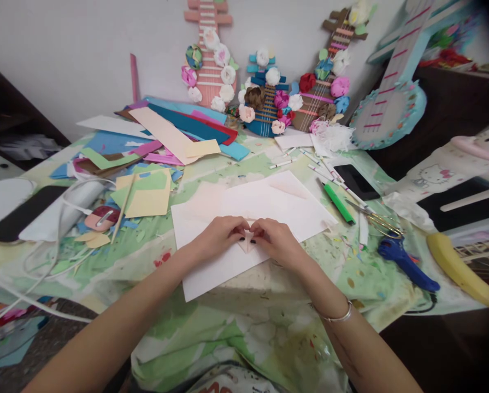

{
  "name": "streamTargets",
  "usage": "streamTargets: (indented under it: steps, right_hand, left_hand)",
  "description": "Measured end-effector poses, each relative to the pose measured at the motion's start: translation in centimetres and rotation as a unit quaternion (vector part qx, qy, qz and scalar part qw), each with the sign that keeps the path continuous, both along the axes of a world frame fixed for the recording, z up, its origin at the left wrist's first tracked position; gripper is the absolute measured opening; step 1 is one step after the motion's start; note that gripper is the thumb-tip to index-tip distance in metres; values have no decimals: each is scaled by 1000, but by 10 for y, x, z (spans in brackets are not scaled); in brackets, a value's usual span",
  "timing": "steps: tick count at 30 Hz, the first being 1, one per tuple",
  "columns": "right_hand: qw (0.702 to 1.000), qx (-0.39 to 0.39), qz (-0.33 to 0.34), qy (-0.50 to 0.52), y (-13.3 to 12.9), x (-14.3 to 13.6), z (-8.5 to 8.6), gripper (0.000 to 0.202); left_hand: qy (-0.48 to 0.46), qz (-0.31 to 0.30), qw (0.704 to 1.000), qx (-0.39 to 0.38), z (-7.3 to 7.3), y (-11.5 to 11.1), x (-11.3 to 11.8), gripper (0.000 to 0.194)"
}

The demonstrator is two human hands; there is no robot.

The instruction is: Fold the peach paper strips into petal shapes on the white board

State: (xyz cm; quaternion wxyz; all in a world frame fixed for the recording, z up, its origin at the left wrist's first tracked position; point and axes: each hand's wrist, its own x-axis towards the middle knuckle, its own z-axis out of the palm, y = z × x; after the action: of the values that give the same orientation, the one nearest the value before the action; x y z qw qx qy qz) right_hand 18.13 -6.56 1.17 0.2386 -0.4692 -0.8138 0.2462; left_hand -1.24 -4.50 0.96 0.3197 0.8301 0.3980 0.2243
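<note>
Both hands meet over a large white sheet [209,278] on the table. Between the fingertips is a small pale paper piece [246,244], its lower end tapering to a point. My left hand [221,234] pinches it from the left, fingers curled. From the right, my right hand [274,238] pinches it too, with its fingers bent. The fingers partly cover the piece, so its full shape is hidden. A pale pink petal-like paper [287,189] lies on the sheet's upper part.
Paper scraps and cables lie left, with a yellow card [148,199]. On the right are a green cutter [338,203], scissors [381,222], a blue glue gun [406,263], a phone [357,182] and a banana [461,270]. Decorated paper instruments [265,106] stand behind.
</note>
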Motion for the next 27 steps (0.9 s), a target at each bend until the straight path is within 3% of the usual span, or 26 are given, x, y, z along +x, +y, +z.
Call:
streamTargets:
  steps: [19, 27]
  right_hand:
    - [1000, 9, 10, -1, 0, -2, -1, 16]
    - [1000, 14, 13, -3, 1, -2, -4, 15]
  left_hand:
    - [15, -23, 1000, -6, -3, 5, 1, 19]
    - [39, -23, 998, 51, 0, 1, 1, 15]
